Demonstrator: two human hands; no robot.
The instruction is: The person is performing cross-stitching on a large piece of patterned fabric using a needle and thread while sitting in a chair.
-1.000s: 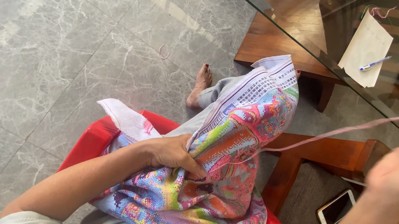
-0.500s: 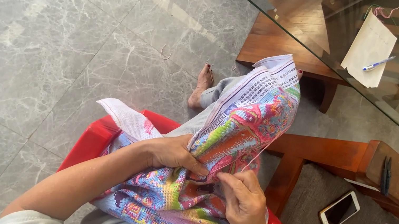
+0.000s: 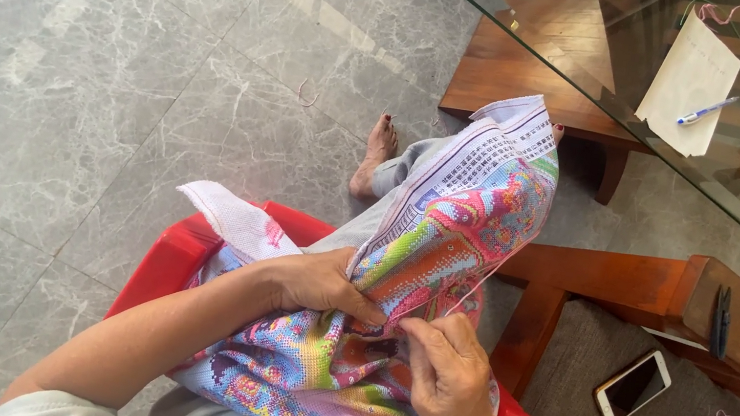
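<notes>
The grip of the left hand (image 3: 318, 284) is closed on a bunched fold of the cross-stitch cloth (image 3: 443, 249), keeping the working spot taut on the lap above the red chair (image 3: 174, 256). The right hand (image 3: 448, 374), just beside it on the cloth, pinches something fine with a pink thread (image 3: 476, 289) running up; a needle is too small to make out. The cloth's lower edge is cut off.
</notes>
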